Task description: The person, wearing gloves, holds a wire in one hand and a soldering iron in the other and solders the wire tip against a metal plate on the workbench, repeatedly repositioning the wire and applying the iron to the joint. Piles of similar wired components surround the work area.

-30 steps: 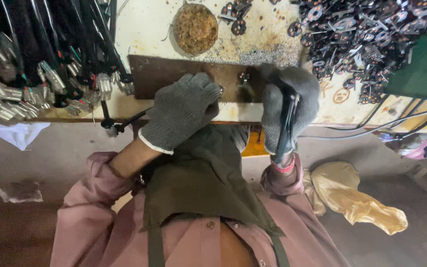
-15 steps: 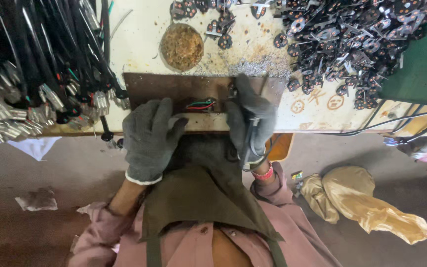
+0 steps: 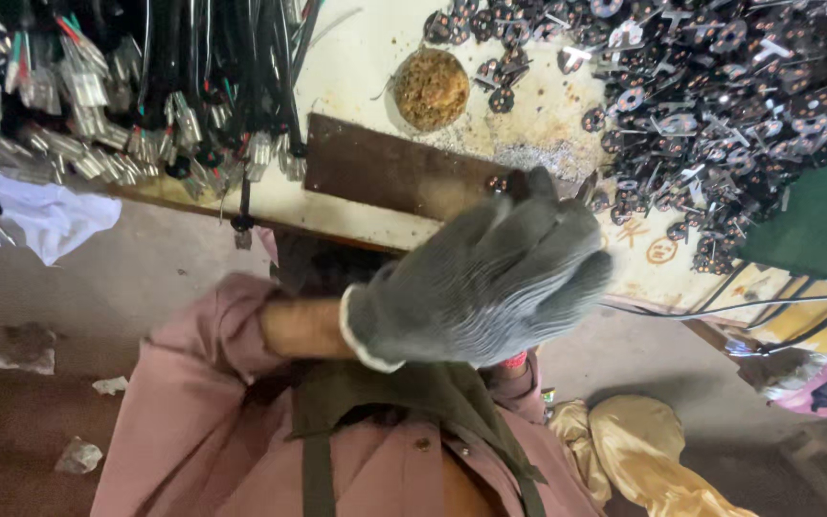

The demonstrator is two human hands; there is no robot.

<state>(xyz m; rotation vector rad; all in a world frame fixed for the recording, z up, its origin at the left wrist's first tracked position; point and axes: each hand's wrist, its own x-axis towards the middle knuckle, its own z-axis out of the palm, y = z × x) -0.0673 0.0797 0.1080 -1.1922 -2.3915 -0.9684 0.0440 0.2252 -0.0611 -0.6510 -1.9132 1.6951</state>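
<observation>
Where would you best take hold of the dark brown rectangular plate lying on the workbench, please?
Probably by the bare left end of the dark brown rectangular plate, coming from the bench's near edge. It lies flat, so the grip must pinch that thin edge. Its right end is covered by the left hand in a grey knitted glove and crowded by the pile of small black metal parts.

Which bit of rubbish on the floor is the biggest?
The crumpled grey scrap at the far left is biggest. The white bit and the pale bit below it are much smaller.

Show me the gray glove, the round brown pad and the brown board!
gray glove (image 3: 490,278), head view, back of the hand.
round brown pad (image 3: 431,88), head view, its middle.
brown board (image 3: 385,170), head view, its bare top.
</observation>
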